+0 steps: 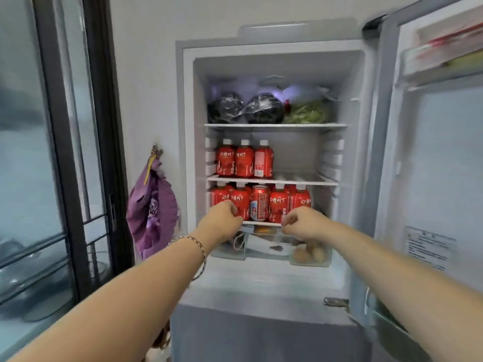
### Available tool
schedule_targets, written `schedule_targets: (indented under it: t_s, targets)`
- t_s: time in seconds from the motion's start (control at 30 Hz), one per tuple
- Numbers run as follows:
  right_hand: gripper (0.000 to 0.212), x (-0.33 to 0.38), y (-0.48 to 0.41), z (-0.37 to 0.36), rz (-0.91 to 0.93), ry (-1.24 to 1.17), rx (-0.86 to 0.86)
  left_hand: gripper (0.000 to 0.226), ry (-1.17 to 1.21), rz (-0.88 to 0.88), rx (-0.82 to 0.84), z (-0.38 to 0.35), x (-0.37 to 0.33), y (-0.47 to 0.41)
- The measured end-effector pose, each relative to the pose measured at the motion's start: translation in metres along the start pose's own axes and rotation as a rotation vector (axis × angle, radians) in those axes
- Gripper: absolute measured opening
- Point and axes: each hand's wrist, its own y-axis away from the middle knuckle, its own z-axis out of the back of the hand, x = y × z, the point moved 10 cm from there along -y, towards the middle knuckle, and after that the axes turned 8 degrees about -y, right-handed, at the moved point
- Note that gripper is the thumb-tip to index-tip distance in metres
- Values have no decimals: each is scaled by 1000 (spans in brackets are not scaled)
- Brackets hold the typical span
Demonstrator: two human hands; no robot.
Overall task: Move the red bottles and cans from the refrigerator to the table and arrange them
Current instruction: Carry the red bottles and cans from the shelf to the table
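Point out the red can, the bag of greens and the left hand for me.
red can [259,205]: head view, middle of its label.
bag of greens [305,113]: head view, centre of the green contents.
left hand [224,216]: head view, back of the hand, above the braceleted wrist.
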Motion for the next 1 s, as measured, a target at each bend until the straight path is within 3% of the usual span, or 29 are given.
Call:
schedule_targets:
  t_s: [0.2,0.33,0.6,0.77,0.9,1.0]
  targets:
    - [38,2,-118,37,69,-125,-237,32,157,-38,-142,7,-1,-124]
    - [47,-4,-186,58,125,-176,-395,54,106,-54,-301,5,-1,-185]
    - [72,-7,-300,55,136,-146,-374,82,160,65,-385,-2,9,-290]
    - [96,-9,-342,45,178,-285,-349,104,-53,226,-250,-15,11,-334]
    - [93,-13,-343,57,236,-422,-496,103,-67,226,-258,-19,12,-345]
    - [92,-30,-342,69,202,-702,-597,90,-28,164,-322,-12,13,-342]
